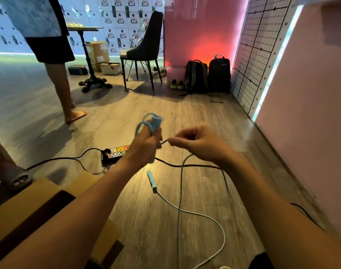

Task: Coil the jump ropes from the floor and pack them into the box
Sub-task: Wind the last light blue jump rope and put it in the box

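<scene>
My left hand [146, 144] grips a light blue jump rope handle [155, 122] upright, with a few loops of blue cord [141, 126] wound around it. My right hand [196, 141] pinches the cord just right of the left hand. From there the blue cord [179, 200] hangs down to the floor. The rope's other blue handle [151, 180] lies on the wooden floor below my hands, with a whitish cord [214, 222] curving away from it. An open cardboard box [30, 206] sits at the lower left, partly behind my left forearm.
A power strip [117, 152] with black cables [185, 165] lies on the floor under my hands. One person stands barefoot at the left [68, 105]; a sandalled foot [16, 178] is near the box. A table, chair [144, 53], boxes and two backpacks [208, 76] stand beyond. A pink wall runs along the right.
</scene>
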A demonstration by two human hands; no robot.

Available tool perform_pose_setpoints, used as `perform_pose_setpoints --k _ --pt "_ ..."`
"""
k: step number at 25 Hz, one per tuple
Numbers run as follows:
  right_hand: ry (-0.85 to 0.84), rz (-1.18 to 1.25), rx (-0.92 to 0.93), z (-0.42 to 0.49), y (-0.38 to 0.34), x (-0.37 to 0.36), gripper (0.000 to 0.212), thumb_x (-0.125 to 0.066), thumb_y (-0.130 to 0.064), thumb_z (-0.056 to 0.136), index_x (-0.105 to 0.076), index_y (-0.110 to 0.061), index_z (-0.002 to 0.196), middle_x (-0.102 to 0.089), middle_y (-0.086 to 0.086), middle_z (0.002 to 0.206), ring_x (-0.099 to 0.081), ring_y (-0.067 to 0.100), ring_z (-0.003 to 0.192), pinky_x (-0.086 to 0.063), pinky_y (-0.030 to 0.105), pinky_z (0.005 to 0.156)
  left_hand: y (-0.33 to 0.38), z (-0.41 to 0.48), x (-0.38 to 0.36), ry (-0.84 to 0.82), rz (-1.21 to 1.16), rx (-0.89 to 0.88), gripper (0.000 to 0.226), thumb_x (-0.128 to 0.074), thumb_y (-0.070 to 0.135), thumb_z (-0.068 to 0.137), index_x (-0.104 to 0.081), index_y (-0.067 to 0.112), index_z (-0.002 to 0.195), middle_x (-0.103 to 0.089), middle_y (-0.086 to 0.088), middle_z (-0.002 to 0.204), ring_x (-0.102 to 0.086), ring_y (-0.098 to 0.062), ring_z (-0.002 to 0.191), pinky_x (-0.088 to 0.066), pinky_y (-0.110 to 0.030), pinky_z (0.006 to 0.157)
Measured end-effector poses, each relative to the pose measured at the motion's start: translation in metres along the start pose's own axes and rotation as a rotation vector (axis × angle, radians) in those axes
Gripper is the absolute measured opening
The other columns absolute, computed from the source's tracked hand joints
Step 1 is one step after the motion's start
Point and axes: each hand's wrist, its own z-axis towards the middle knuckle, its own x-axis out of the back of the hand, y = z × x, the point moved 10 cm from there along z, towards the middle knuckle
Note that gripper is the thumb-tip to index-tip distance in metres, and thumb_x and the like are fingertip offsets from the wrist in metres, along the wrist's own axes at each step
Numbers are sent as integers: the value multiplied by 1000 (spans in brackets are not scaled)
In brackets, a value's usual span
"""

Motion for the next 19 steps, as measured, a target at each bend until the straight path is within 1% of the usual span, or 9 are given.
perform_pose_setpoints --k 1,3,6,10,12,13,15,17,19 --pt "78 -36 34 0 1 10 17 -72 -31 90 -78 -15 91 -69 -1 72 -60 11 63 -49 27 59 -1 -5 -19 -131 -20 45 22 -38 23 106 -55 9 105 -51 -6 79 -50 -17 69 -46 -33 65" --pt "151 -102 89 -1 3 20 20 -74 -32 88 -78 -13 92 -68 -5 72 -58 4 62 -47 22 58 -9 -14 -42 -304 -6 173 41 -31 41 106 -58 12 95 -50 -4 68 -50 -17 58 -46 -32 56" --pt "198 -231 119 -2 3 27 29 -76 -43 81 -75 -14 86 -64 -6 68 -57 4 59 -46 18 54 -19 -20 -52 -423 36 315 65 -23 59 101 -62 9 84 -49 -2 60 -47 -16 48 -43 -29 50" --pt "171 -390 94 -2 13 33 55 -66 -69 69 -66 -14 70 -57 0 57 -48 7 50 -41 24 49 -26 -37 -55 -581 47 459 68 -23 66 98 -55 11 74 -45 -2 58 -40 -14 44 -36 -26 46" --pt "181 -454 64 -1 21 36 69 -60 -79 64 -61 -10 62 -54 4 53 -43 9 48 -40 32 53 -28 -49 -58 -675 26 522 67 -23 68 97 -52 12 71 -43 -2 57 -37 -13 43 -34 -25 46" --pt "187 -474 47 -1 25 38 73 -56 -83 63 -59 -9 61 -53 3 52 -42 10 47 -40 32 59 -27 -53 -59 -704 -12 541 66 -24 67 97 -50 13 70 -42 -2 57 -35 -13 43 -33 -25 45" --pt "196 -500 13 0 32 41 76 -48 -87 63 -60 -12 61 -54 -3 53 -49 11 51 -41 37 81 -18 -54 -60 -718 -171 551 62 -27 65 97 -49 14 68 -39 -2 57 -33 -12 42 -32 -23 43" --pt "191 -507 -20 0 33 42 71 -46 -84 67 -64 -16 66 -59 -6 59 -59 12 64 -32 41 102 -3 -51 -61 -715 -471 524 58 -28 60 98 -48 14 70 -37 -1 55 -32 -10 39 -33 -22 41" --pt "192 -533 -36 0 29 41 58 -51 -73 78 -68 -18 73 -59 -9 66 -60 12 78 -24 39 105 22 -44 -59 -741 -891 448 50 -29 54 100 -48 14 78 -42 1 58 -33 -9 41 -38 -24 44"
